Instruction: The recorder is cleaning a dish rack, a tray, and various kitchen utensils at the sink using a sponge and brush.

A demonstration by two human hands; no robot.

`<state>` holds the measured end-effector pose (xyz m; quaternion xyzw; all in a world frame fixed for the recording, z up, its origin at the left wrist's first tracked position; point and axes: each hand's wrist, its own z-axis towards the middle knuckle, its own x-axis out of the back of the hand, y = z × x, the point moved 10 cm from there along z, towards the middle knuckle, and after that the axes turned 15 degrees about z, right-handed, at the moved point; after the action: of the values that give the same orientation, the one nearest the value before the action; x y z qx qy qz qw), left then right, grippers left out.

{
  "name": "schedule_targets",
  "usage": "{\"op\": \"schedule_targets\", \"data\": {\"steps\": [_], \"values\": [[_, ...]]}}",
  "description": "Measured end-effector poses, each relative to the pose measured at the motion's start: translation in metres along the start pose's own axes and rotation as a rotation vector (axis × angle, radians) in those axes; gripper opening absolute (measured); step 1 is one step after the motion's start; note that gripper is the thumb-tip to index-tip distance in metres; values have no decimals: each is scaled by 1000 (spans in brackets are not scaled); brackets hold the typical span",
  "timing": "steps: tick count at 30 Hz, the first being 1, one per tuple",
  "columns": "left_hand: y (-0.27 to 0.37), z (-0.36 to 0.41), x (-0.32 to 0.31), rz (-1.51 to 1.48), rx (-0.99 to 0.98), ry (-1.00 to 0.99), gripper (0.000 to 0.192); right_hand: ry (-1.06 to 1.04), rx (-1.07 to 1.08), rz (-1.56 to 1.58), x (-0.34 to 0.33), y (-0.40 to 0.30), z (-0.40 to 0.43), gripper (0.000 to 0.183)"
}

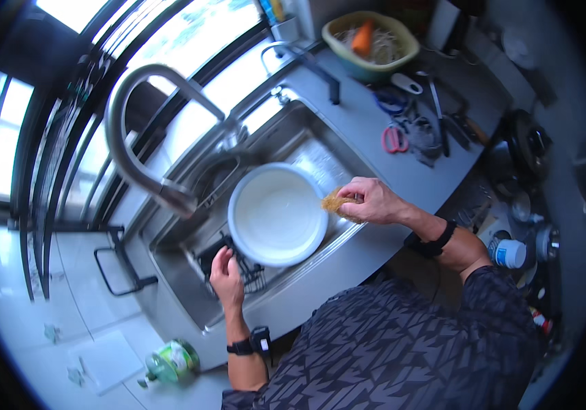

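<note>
My right hand (375, 201) grips a yellow-brown scouring pad (338, 204) at the right rim of a white round basin (280, 218). The basin rests in the stainless steel sink (182, 302), and its inside looks white and smooth. My left hand (227, 277) is left of the basin, apart from it, with its fingers slightly curled and nothing visible in them. Below that hand is a black wire rack (252, 281) in the sink. A gooseneck faucet (118, 128) arches over the sink's left side, its spray head (180, 200) pointing down.
A yellow-green basin (341, 51) holding a carrot (362, 40) and pale sprouts stands at the back right. Red-handled scissors (394, 140), a peeler (406, 83) and knives lie on the counter (416, 177). A green detergent bottle (170, 361) is at lower left.
</note>
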<state>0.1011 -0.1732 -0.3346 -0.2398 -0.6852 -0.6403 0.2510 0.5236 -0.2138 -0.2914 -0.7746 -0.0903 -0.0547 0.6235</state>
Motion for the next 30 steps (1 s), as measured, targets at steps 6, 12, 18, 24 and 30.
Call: {"op": "schedule_targets", "data": {"steps": [6, 12, 18, 24, 30], "values": [[5, -11, 29, 35, 17, 61, 32, -142, -2, 20, -50, -16, 18, 40], [-26, -22, 64, -2, 88, 152, 30, -305, 32, -221, -90, -12, 41, 47], [-26, -32, 82, -22, 71, 228, 29, -266, 85, -206, -98, -49, 83, 67], [-36, -32, 107, -131, 85, 285, 28, -144, 254, -195, -66, -120, 103, 57], [-6, -10, 146, -103, 31, 315, 26, -64, 356, -165, -22, -177, 101, 55]]}}
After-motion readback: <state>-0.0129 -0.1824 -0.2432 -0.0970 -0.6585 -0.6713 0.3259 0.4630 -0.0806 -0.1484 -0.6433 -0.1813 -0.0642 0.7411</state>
